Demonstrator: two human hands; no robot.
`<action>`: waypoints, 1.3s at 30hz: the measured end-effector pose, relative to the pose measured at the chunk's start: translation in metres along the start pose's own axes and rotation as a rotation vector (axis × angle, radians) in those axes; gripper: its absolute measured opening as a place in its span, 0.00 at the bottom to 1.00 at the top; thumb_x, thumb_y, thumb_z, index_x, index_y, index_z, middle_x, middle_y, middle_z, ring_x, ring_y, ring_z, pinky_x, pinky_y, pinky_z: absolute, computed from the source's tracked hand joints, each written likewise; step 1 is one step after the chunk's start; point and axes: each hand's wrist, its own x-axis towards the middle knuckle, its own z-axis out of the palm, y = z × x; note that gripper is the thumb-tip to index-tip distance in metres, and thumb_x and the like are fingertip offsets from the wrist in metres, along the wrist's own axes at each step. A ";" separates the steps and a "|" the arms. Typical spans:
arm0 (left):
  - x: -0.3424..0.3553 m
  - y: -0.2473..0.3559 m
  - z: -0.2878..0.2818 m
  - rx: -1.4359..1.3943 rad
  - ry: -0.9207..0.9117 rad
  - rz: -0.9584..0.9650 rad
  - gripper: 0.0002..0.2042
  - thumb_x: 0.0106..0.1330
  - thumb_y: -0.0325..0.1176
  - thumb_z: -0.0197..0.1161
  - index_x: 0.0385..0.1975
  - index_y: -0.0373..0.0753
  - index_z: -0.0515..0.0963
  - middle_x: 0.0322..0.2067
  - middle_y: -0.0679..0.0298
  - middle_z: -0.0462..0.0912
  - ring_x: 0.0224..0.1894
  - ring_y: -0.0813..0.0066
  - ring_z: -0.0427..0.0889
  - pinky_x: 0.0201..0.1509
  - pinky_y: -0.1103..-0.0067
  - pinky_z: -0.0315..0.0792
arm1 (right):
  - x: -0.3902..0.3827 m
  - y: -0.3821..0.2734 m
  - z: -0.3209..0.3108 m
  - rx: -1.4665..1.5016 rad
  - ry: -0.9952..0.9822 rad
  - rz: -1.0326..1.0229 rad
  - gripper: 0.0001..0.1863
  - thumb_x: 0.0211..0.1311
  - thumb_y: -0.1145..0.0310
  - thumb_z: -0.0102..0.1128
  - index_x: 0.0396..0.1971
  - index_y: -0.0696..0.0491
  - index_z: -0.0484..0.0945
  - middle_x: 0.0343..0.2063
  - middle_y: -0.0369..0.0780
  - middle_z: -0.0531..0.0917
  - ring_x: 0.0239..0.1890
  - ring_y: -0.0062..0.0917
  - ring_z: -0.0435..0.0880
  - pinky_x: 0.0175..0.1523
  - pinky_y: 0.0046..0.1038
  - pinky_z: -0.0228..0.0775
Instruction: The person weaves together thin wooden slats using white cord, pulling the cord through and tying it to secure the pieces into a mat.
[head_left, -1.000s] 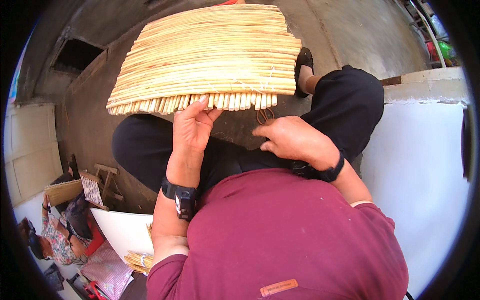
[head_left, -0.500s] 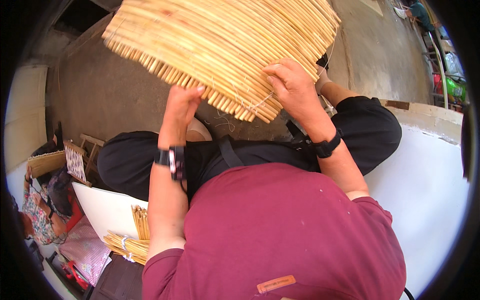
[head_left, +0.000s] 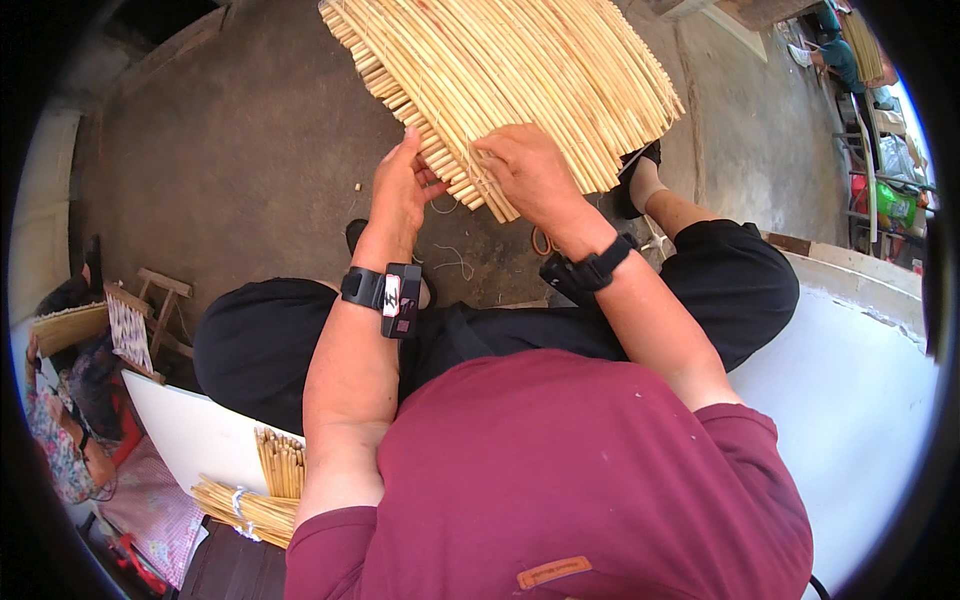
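A mat of thin straw-coloured stalks (head_left: 530,85), stitched side by side with pale thread, slants in front of me, its far end cut off by the picture's top. At its near left edge my left hand (head_left: 402,190) is closed, thumb up against the stalk ends and fingers curled beneath. My right hand (head_left: 535,180) lies over the near corner, thumb and fingertips pinched together where a thin thread crosses the stalks. What it pinches is too small to make out. Loose white thread (head_left: 455,262) dangles below the corner.
An orange scissor handle (head_left: 541,240) shows below the mat. Bundles of stalks (head_left: 245,510) tied in white lie left of my body. Farther left, a person (head_left: 65,440) is beside a wooden frame (head_left: 160,310). Another person (head_left: 845,55) and shelves with bags (head_left: 893,205) are at far right.
The mat has turned clockwise, its far left side swinging right. My left hand has moved right along the edge, and the right hand has shifted left to the near corner.
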 end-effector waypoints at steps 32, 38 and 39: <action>0.016 -0.005 0.006 0.040 -0.049 0.098 0.10 0.63 0.35 0.62 0.42 0.39 0.75 0.35 0.67 0.81 0.36 0.79 0.80 0.35 0.80 0.74 | 0.029 0.016 0.025 0.013 -0.044 -0.070 0.05 0.49 0.69 0.64 0.29 0.50 0.81 0.25 0.37 0.78 0.32 0.33 0.78 0.37 0.33 0.70; 0.025 -0.003 0.002 0.046 0.032 0.058 0.08 0.59 0.32 0.66 0.35 0.39 0.77 0.26 0.70 0.80 0.20 0.85 0.73 0.18 0.86 0.62 | 0.034 0.008 0.036 -0.055 -0.086 -0.171 0.06 0.47 0.71 0.63 0.28 0.45 0.80 0.21 0.33 0.74 0.31 0.31 0.76 0.36 0.32 0.66; 0.026 -0.004 0.001 0.047 0.035 0.058 0.08 0.59 0.32 0.66 0.35 0.39 0.77 0.26 0.70 0.80 0.20 0.85 0.73 0.18 0.86 0.62 | 0.034 0.007 0.036 -0.031 -0.097 -0.182 0.05 0.48 0.71 0.62 0.27 0.46 0.80 0.22 0.34 0.74 0.31 0.31 0.76 0.38 0.32 0.66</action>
